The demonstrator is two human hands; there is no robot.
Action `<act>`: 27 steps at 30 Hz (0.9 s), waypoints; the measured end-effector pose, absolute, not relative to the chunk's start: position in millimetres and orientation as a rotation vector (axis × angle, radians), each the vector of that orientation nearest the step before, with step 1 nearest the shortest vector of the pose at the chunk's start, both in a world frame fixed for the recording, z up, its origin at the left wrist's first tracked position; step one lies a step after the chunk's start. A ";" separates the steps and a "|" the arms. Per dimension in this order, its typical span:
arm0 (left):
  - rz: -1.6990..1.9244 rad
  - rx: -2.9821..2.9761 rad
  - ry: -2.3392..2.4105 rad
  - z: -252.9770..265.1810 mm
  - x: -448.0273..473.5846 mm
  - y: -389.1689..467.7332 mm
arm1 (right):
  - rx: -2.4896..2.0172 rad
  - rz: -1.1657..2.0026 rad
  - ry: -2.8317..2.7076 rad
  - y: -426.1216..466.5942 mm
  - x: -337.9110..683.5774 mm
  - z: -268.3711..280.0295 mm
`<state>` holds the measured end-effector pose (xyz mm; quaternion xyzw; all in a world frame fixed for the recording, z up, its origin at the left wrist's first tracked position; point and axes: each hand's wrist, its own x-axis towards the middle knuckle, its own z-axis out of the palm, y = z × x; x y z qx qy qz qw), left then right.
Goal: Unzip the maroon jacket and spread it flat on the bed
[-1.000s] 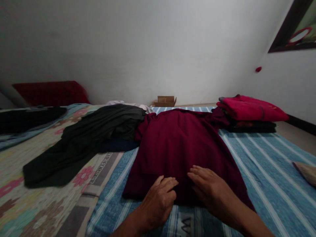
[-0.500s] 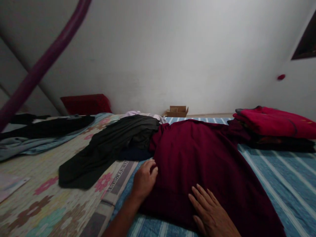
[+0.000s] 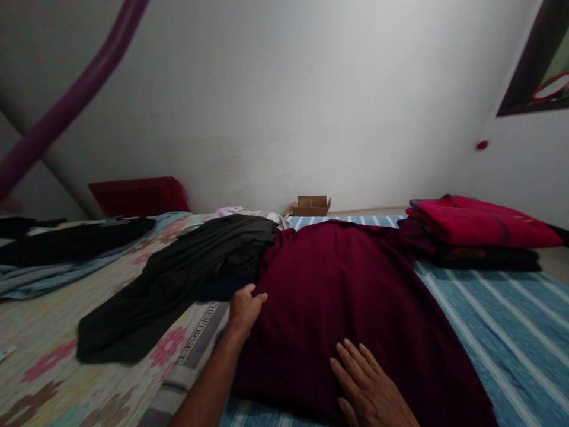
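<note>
A maroon shirt (image 3: 351,296) lies spread flat on a blue striped sheet (image 3: 498,320) in front of me. My left hand (image 3: 244,308) has its fingers curled on the shirt's left edge, gripping the fabric there. My right hand (image 3: 368,391) rests flat on the shirt's lower part, fingers spread and pressing down. A dark grey-black garment (image 3: 178,279) lies crumpled just left of the shirt, touching its upper left side.
A folded stack with a bright red garment (image 3: 480,222) on top sits at the back right. A small cardboard box (image 3: 311,206) stands by the wall. A flowered cover (image 3: 66,356), more dark clothes (image 3: 66,240) and a red pillow (image 3: 137,196) lie left.
My left hand has moved from the shirt's lower middle up to its left edge and closed on the fabric. My right hand stayed flat on the shirt. The view swung left.
</note>
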<state>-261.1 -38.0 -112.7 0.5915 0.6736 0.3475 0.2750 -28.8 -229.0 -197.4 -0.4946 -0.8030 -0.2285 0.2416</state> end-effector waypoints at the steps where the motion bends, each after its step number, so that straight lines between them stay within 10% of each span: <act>1: 0.910 1.633 1.852 -113.6 -263.4 -37.7 | -1.353 -0.607 -2.183 -228.4 -29.3 -198.2; 27: 0.273 2.765 1.994 -91.6 -215.4 -75.8 | -1.519 -0.176 -2.180 -229.6 -30.7 -193.6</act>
